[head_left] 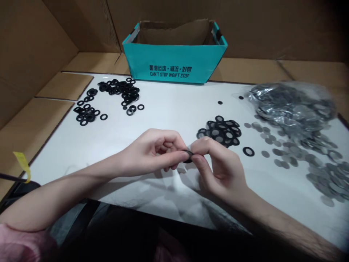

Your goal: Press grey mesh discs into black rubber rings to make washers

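Between both hands, above the white tabletop (163, 105), is a black rubber ring (187, 159), partly covered by fingertips. My left hand (160, 151) pinches its left side with thumb and fingers. My right hand (220, 165) grips its right edge between thumb and index finger. Whether a mesh disc sits inside this ring, I cannot tell. Just beyond my right hand lies a pile of black rings with grey discs in them (222, 131). One more ring with a grey centre (248, 151) rests apart, to the right of that pile.
Loose black rings (128, 92) lie scattered at the back left. On the right, grey mesh discs (291, 153) spread out beside a clear plastic bag (294, 102) of discs. A teal cardboard box (174, 62) stands at the back. Cardboard walls (272, 29) enclose the table.
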Demonstrator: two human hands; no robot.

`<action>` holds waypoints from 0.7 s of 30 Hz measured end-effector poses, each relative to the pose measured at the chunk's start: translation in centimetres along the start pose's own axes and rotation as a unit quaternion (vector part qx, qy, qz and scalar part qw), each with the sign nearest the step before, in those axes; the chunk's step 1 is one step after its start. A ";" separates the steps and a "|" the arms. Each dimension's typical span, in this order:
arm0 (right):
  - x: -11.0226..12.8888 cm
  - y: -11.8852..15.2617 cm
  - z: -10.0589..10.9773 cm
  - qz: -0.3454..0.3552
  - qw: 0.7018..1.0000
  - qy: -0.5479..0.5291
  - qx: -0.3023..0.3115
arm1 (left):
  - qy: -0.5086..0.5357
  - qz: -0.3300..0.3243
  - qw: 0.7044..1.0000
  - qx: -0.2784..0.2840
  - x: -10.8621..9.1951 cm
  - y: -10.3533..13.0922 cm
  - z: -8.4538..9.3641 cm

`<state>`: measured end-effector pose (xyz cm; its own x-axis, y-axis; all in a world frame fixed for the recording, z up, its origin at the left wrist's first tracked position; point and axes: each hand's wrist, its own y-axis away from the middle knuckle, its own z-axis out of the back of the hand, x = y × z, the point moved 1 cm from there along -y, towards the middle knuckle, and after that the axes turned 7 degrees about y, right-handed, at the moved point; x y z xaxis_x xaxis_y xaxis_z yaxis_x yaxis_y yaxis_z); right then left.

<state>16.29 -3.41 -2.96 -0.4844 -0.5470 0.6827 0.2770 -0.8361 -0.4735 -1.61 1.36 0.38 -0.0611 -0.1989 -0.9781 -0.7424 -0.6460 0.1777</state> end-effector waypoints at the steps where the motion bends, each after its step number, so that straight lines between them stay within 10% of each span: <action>1: 0.0 0.0 0.0 0.002 1.000 0.000 0.000 | -0.003 -0.007 1.000 -0.004 0.0 0.0 -0.1; 21: 0.7 -0.8 0.2 -0.003 0.996 0.010 0.087 | -0.217 -0.036 0.974 0.049 -0.9 0.3 0.8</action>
<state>15.92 -3.13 -2.03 -0.5028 -0.5424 0.6730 0.4134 -0.8347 -0.3639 -2.36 1.94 1.22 -0.2677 0.1891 -0.9448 -0.8140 -0.5690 0.1168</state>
